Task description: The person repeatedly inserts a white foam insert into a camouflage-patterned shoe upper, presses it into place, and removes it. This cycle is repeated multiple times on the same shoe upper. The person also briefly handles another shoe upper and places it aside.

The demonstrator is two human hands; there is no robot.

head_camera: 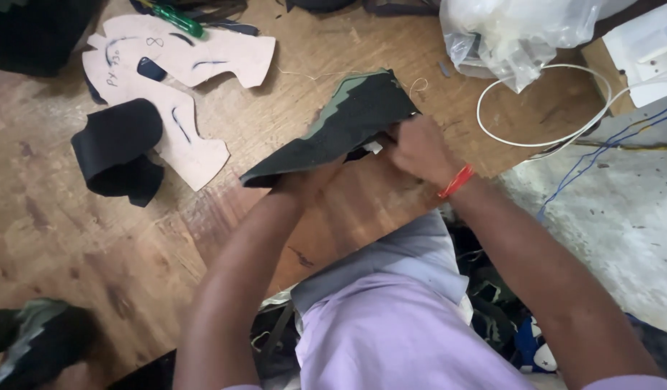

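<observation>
Lilac shirt [398, 339] fills six o'clock; wooden table [73, 238] spreads beyond. At centre, a dark camouflage-edged fabric piece [341, 126], right hand [420, 148] pinching its three-o'clock edge, left hand [308, 180] gripping from beneath. Cardboard patterns [182, 65] at ten o'clock.

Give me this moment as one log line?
hands: left hand, right hand | hold: dark fabric piece | where: wooden table | nearby: paper patterns

Shoemaking workshop, worn wooden workbench [73, 238], cardboard shoe patterns [196, 54], dark fabric pieces [117, 148], loose white cable [543, 108]
</observation>
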